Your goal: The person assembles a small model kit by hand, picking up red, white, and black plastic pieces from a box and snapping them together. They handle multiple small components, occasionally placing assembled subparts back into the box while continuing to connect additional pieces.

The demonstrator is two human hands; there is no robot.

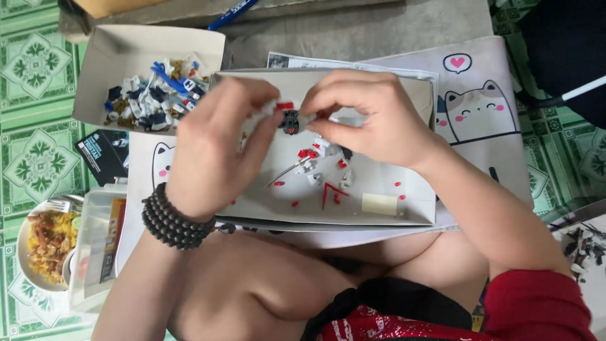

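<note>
Both hands meet over a shallow white cardboard tray (404, 208). My left hand (214, 145), with a dark bead bracelet at the wrist, and my right hand (372, 113) together pinch a small model part (289, 119), dark grey with a red piece on top. Below it, on the tray floor, lie several small red and white plastic pieces (322, 161), a thin metal tool (287, 172) and a pale rectangular block (379, 203).
A second open box (95, 69) at the upper left holds several blue, white and dark parts. A plate of food (47, 243) and a clear container (95, 246) sit at the lower left. A cat-print mat (480, 107) lies under the tray, on a green tiled floor.
</note>
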